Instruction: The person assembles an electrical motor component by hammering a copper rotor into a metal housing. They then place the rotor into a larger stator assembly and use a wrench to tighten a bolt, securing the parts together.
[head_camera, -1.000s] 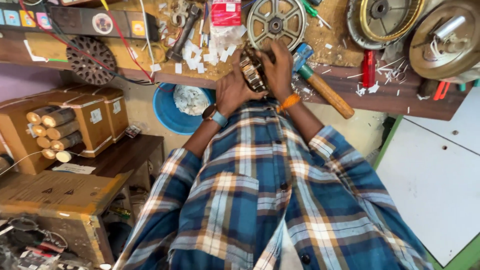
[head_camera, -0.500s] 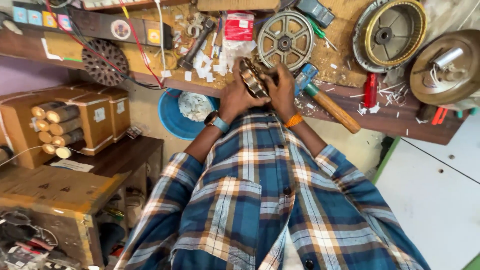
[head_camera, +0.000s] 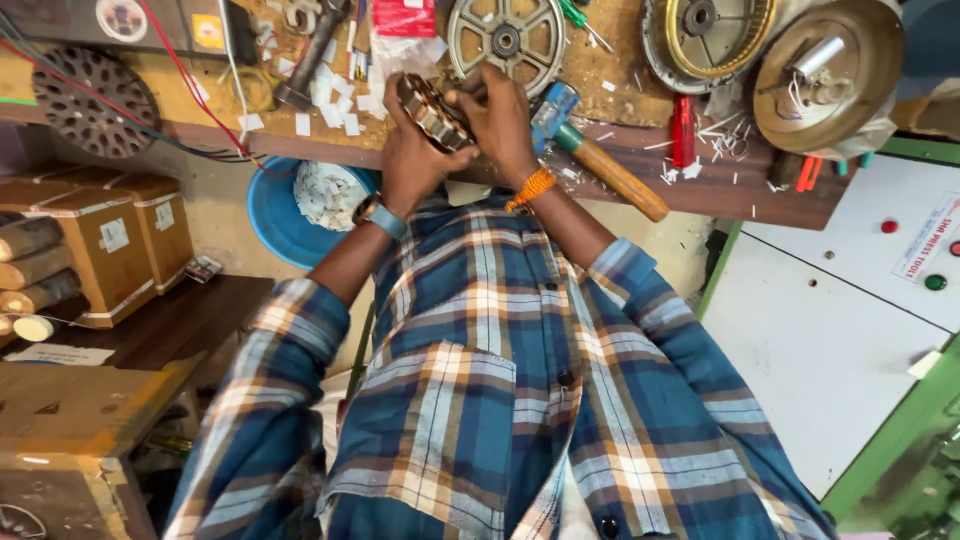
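My two hands hold a round motor stator with copper windings over the wooden workbench. My left hand, with a watch on its wrist, grips the stator from below and from the left. My right hand, with an orange thread on its wrist, wraps over the stator's right side, fingers on the top rim. My blue checked shirt fills the lower part of the view.
A blue-headed hammer lies just right of my hands. Behind them sit a spoked metal wheel, a round motor housing and a red screwdriver. A blue bowl and cardboard boxes stand left; a white cabinet stands right.
Both hands stay on the stator and have shifted slightly left against the bench. The camera has moved a little, so the bench sits higher in view.
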